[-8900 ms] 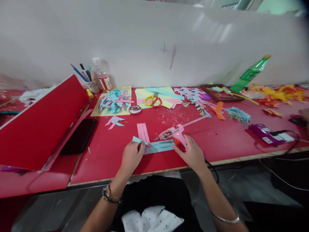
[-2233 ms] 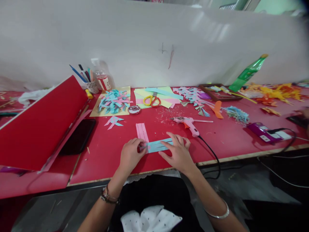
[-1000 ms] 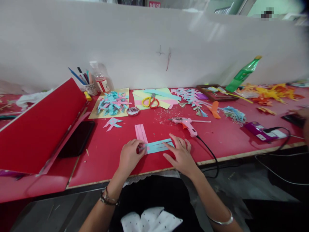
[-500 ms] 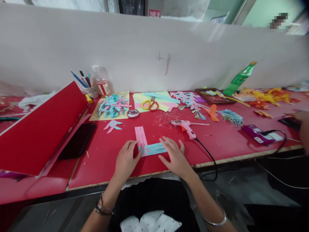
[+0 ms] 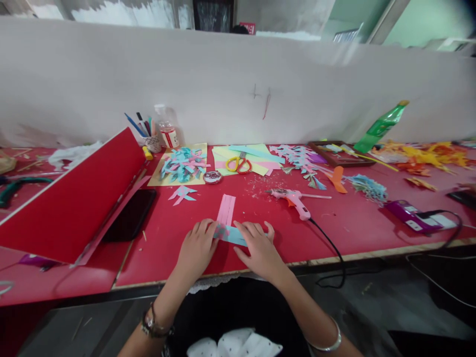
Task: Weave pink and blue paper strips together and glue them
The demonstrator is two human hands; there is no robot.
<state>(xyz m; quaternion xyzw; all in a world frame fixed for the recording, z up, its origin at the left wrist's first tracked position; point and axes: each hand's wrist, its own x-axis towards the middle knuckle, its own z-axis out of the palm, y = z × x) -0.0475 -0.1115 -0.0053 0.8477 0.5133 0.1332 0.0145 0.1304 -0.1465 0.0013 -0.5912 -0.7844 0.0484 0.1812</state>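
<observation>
Pink paper strips [image 5: 225,208] point away from me and cross light-blue paper strips [image 5: 238,237] in a small woven corner. My left hand [image 5: 199,245] pinches the left end of this weave between thumb and fingers, which partly cover it. Over the blue strips lies my right hand [image 5: 260,248], fingers stretched and touching the paper, thumb held apart below. Beyond my hands, a folded pink-and-blue paper piece [image 5: 182,194] rests on the table. To the right lies a pink glue gun [image 5: 293,198] with a glue stick in its back.
Scissors [image 5: 238,163] lie on coloured paper sheets. A pile of folded pieces [image 5: 184,164] sits on yellow paper beside a round tin [image 5: 212,177]. At left stand a red board [image 5: 82,203] and a phone [image 5: 130,218]. A green bottle [image 5: 381,129] leans by a tray [image 5: 344,159].
The blue strips have swung so their right end is nearer me, and the pink strips tilt rightward. My right hand has moved slightly left and down over the blue strips. The view has shifted a little.
</observation>
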